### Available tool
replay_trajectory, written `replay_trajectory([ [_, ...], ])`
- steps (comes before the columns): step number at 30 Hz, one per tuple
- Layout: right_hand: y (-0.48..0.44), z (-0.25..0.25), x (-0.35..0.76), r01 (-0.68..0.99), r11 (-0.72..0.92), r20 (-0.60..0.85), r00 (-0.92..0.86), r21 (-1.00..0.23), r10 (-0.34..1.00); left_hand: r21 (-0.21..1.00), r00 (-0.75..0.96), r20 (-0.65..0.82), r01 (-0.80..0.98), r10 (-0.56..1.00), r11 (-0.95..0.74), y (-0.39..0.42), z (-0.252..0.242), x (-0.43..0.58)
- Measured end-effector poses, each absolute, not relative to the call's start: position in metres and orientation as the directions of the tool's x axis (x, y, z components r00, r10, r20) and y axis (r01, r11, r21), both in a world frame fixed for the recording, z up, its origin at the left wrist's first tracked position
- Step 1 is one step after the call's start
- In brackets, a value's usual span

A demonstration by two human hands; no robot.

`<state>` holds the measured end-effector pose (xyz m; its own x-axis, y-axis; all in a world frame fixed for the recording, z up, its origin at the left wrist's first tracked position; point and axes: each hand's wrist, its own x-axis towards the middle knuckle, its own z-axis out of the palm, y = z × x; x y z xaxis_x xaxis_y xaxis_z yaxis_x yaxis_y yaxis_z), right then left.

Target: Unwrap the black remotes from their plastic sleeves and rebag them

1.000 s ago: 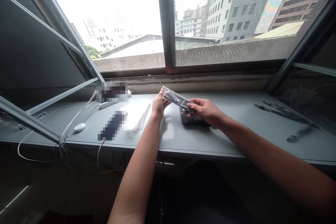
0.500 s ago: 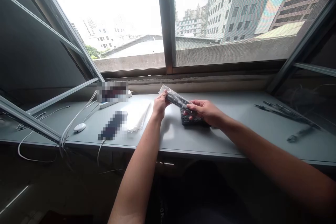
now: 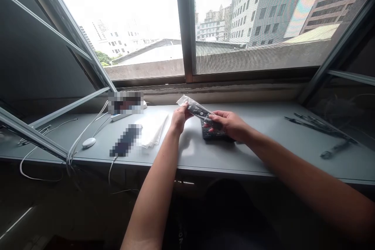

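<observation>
A black remote control (image 3: 202,113) in a clear plastic bag is held slantwise above the table. My left hand (image 3: 179,118) is closed on its upper left end, where loose plastic sticks out past the fingers. Around the lower right end, my right hand (image 3: 230,124) is closed, thumb on top. Beneath the right hand, black keypad-like things with rows of small buttons (image 3: 213,136) lie on the table, partly covered by the hand. To the left of my left hand lies a pile of clear plastic bags (image 3: 152,129).
The grey table (image 3: 202,160) runs below a window. At left are a blurred-out dark object (image 3: 125,140), a white oval device (image 3: 89,143), a white power strip (image 3: 121,115) and loose cables. Dark rods (image 3: 319,125) lie at right. Metal frame bars (image 3: 70,107) rise on both sides.
The bagged remote control has tilted slightly in my hands, and its buttons have shifted a little toward the lower right. Both hands keep their hold almost in place.
</observation>
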<state>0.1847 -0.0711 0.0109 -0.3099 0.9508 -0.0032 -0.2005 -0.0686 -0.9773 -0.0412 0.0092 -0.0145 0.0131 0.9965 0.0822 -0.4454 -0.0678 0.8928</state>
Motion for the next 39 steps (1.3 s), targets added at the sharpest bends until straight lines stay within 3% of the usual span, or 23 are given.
replay_trajectory([
  [6,-0.0696,0.0084,0.1860,-0.197,-0.098,-0.027,-0.334,-0.975,0.942,0.905,-0.010,0.085,-0.418,0.996,-0.081,0.0040,-0.0104,-0.0406],
  [13,-0.0687,0.0062,0.1872,-0.217,-0.071,0.005,-0.332,-0.973,0.943,0.921,0.107,0.053,-0.389,0.993,-0.008,0.0033,-0.0107,-0.0399],
  [25,-0.0757,0.0146,0.1838,-0.183,-0.112,-0.036,-0.374,-0.977,0.927,0.916,-0.019,0.126,-0.382,0.992,-0.124,0.0042,-0.0117,-0.0392],
  [33,-0.0737,0.0125,0.1846,-0.214,-0.076,0.009,-0.370,-0.974,0.929,0.942,0.143,0.047,-0.337,0.989,0.003,0.0013,-0.0125,-0.0383],
  [39,-0.0747,0.0151,0.1841,-0.172,-0.083,-0.013,-0.375,-0.982,0.927,0.926,0.009,0.110,-0.364,0.994,-0.099,0.0081,-0.0151,-0.0410],
])
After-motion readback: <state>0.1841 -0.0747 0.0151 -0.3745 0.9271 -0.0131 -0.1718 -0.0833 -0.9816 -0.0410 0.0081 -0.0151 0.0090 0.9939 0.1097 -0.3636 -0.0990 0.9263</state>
